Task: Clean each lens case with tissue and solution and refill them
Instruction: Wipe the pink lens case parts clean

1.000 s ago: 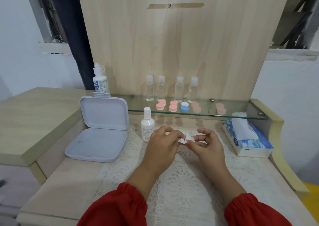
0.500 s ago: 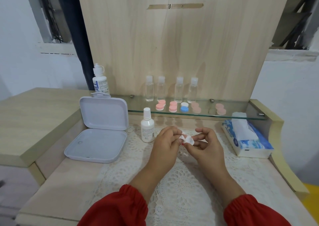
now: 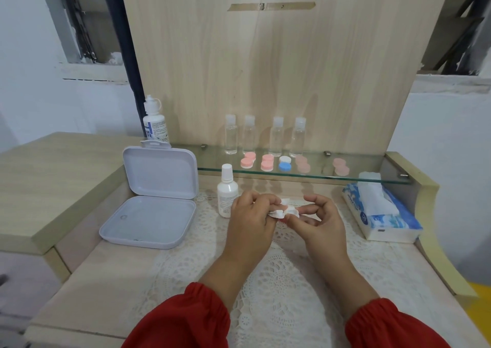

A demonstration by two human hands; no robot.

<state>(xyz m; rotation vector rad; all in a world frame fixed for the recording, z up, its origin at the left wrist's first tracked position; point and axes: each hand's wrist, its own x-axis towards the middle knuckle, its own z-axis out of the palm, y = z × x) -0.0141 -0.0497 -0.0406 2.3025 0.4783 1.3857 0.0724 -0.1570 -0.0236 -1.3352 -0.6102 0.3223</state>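
red sleeves [image 3: 183,318], gathered elastic cuffs [image 3: 372,311]

Soft even light, wide-angle edge warp

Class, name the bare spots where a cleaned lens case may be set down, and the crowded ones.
Free: lace mat nearer than both hands; glass shelf right end. Crowded: shelf middle, clear bottles and lens cases; between spray bottle and left hand.

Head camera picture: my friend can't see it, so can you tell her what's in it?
Two hands in red sleeves work over a lace mat: the left hand and right hand hold a small white lens case with tissue. Behind them a glass shelf holds more lens cases and clear bottles; an open white box sits left.
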